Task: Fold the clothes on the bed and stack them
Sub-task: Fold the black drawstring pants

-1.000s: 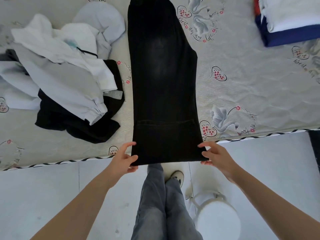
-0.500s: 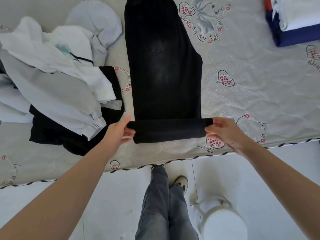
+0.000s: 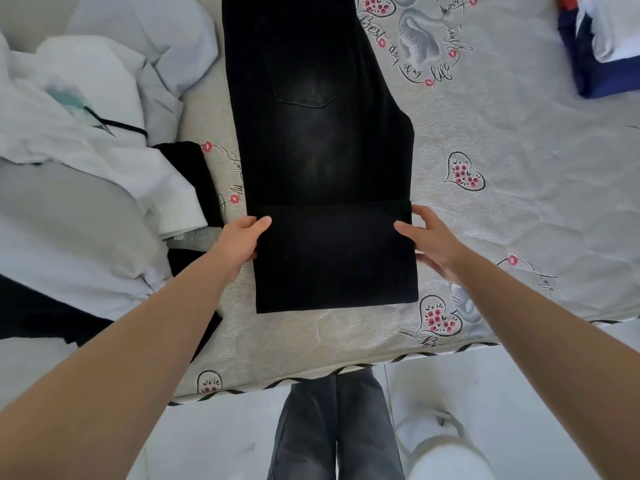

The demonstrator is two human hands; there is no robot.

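**A bedroom at home, laundry on the bed**

We're looking down at a bed with a grey quilted cover printed with red-flowered hearts, swans and script (image 3: 519, 140), its near edge trimmed in black-and-white piping. A pair of black faded denim trousers (image 3: 318, 150) lies along the middle. On the left sits a loose heap of white, pale grey and black garments (image 3: 86, 188). Far right, there's a neat stack of folded navy and white clothes (image 3: 599, 46). Below the bed edge, a pale tiled floor (image 3: 519, 393). Everyday clothing, patterned bedding: a domestic room.
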